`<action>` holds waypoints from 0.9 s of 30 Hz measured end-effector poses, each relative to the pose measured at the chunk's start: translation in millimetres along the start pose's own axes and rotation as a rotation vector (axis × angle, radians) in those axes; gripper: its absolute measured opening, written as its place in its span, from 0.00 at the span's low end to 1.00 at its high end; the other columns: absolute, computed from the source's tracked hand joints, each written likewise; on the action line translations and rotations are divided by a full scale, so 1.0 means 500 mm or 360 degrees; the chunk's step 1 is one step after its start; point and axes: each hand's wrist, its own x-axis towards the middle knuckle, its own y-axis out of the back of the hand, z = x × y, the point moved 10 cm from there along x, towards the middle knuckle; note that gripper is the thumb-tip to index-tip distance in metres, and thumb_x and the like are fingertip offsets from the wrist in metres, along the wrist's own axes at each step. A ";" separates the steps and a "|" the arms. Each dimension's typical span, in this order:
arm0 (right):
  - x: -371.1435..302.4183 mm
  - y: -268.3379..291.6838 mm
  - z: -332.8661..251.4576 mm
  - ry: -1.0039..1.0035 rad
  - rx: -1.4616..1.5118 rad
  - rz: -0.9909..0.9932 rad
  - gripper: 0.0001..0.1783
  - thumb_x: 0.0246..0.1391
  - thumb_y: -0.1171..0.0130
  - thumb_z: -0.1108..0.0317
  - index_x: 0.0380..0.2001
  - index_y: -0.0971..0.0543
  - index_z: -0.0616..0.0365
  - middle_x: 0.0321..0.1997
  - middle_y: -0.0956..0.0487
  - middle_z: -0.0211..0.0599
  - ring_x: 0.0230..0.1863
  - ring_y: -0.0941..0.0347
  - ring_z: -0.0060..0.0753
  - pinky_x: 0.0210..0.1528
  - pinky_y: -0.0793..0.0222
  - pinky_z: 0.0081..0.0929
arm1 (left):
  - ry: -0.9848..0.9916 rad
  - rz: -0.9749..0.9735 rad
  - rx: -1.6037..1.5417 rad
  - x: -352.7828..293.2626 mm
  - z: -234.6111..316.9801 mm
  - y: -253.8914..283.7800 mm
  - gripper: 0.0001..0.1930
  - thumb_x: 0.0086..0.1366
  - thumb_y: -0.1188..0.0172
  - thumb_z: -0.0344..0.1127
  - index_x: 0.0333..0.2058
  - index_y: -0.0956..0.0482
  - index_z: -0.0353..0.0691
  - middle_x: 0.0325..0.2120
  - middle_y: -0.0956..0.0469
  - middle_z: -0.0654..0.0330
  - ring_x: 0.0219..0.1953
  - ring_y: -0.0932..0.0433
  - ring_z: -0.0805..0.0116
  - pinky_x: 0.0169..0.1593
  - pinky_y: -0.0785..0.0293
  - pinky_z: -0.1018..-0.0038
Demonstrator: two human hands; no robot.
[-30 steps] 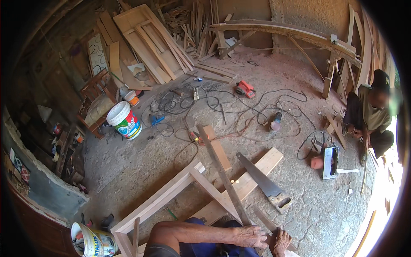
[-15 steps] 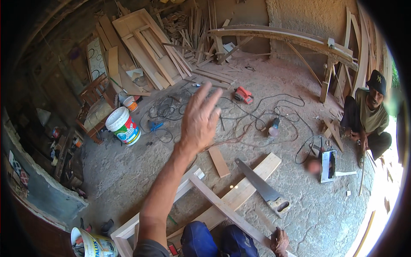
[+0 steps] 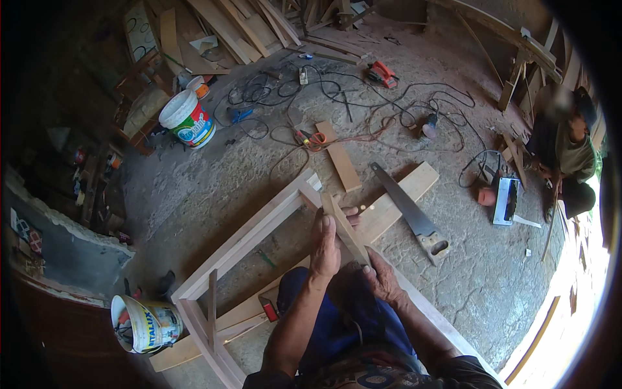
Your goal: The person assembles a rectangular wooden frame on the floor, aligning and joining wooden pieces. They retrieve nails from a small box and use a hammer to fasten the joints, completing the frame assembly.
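- Left hand (image 3: pixel 326 249), centre of the frame: fingers wrapped around a narrow wooden slat (image 3: pixel 345 228), gripping it partway along its length.
- Right hand (image 3: pixel 382 277), just below and right of the left: closed on the lower end of the same slat, thumb pressed against the wood.
- The slat runs diagonally, its upper end meeting the top corner of a pale wooden frame (image 3: pixel 249 236) that lies flat on the concrete floor (image 3: pixel 194 194), lower left to centre.
- A wide plank (image 3: pixel 395 198) passes beneath the frame toward the right; a handsaw (image 3: pixel 409 211) rests across it, handle toward the lower right, well apart from both hands.
- Judgement: seating the slat squarely calls for keeping it pressed flush to the frame corner, one hand steadying near the joint while the other aligns the free end, with fingertips kept out of the joint.
- Surroundings: a white bucket (image 3: pixel 188 118) at upper left, a second bucket (image 3: pixel 146 323) at lower left, tangled cables (image 3: pixel 363 97) at top, another person (image 3: pixel 564 149) crouched at the right edge.
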 end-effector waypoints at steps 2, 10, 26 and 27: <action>-0.005 -0.055 -0.007 0.0027 -0.0117 -0.0108 0.29 0.70 0.53 0.54 0.67 0.35 0.60 0.63 0.28 0.61 0.65 0.32 0.66 0.66 0.35 0.47 | 0.0011 0.0257 -0.0101 -0.020 0.008 0.084 0.28 0.77 0.55 0.57 0.59 0.33 0.38 0.40 0.22 0.55 0.40 0.19 0.63 0.47 0.19 0.65; -0.027 -0.134 -0.056 0.0121 -0.0550 -0.0327 0.28 0.67 0.48 0.55 0.66 0.34 0.56 0.44 0.23 0.55 0.44 0.22 0.63 0.45 0.22 0.50 | 0.0300 0.0762 -0.0707 -0.099 -0.069 0.281 0.22 0.70 0.41 0.58 0.33 0.30 0.44 0.26 0.29 0.60 0.29 0.27 0.65 0.39 0.23 0.60; 0.043 -0.273 0.122 -0.0795 0.0844 0.0329 0.16 0.68 0.45 0.64 0.54 0.26 0.60 0.42 0.24 0.29 0.42 0.32 0.22 0.45 0.31 0.25 | 0.0580 0.0277 0.0875 -0.261 -0.242 0.366 0.27 0.73 0.42 0.44 0.64 0.35 0.38 0.51 0.22 0.50 0.51 0.20 0.60 0.54 0.25 0.63; 0.070 -0.273 0.100 -0.0779 0.1025 0.0461 0.15 0.68 0.45 0.64 0.53 0.26 0.59 0.42 0.24 0.29 0.43 0.31 0.23 0.45 0.31 0.25 | 0.0436 0.0112 0.1127 -0.261 -0.199 0.333 0.22 0.74 0.43 0.42 0.60 0.32 0.36 0.40 0.19 0.56 0.39 0.18 0.65 0.46 0.21 0.65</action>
